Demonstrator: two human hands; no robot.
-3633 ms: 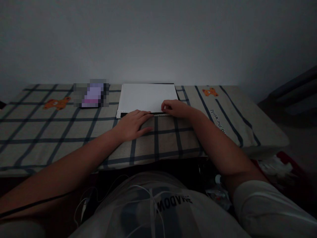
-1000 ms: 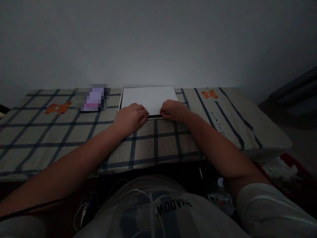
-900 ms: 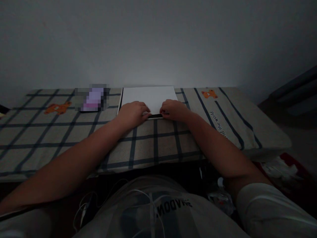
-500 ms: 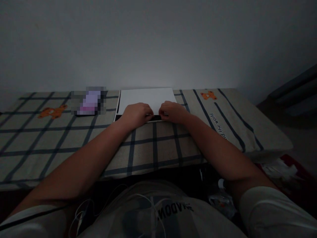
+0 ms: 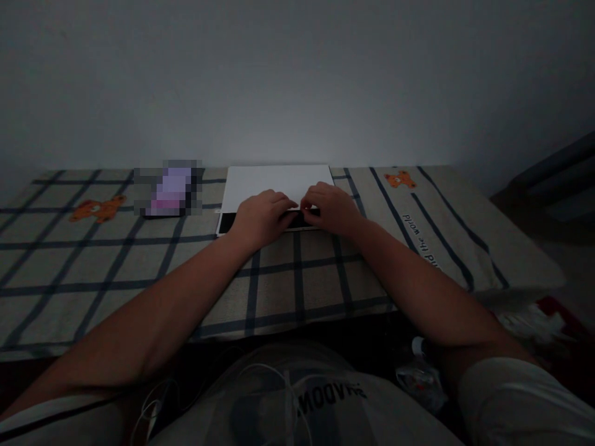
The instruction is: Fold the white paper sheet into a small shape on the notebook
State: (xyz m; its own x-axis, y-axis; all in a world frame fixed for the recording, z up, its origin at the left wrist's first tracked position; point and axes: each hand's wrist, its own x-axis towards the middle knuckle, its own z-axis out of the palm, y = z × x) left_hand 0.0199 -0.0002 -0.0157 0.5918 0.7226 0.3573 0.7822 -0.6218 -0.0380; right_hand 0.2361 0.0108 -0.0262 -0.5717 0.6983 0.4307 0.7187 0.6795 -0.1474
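Observation:
A flat white sheet (image 5: 260,179) lies on a thin, dark-faced item (image 5: 227,222) with a pale rim, whose exact kind I cannot make out. Along the near side a black strip of that item shows beyond the sheet. My left hand (image 5: 264,217) is closed at the sheet's near edge, thumb and fingers pinched together. Close beside it, my right hand (image 5: 332,207) pinches the same edge with curled fingers. Both hands partly cover the strip, and the fingertips' exact contact is hard to see in the dim light.
A phone-like item (image 5: 170,189), blurred out, lies on the checked tablecloth (image 5: 204,285) to the left. Behind the table rises a pale wall (image 5: 297,80). Below at the right are a bottle with a white cap (image 5: 418,345) and a red container (image 5: 558,316). A white cable (image 5: 151,406) hangs at the lower left.
More of the black strip shows along the near side, and the sheet's near edge sits slightly farther back. Both hands remain pinched there, the right a little higher. The view has shifted slightly.

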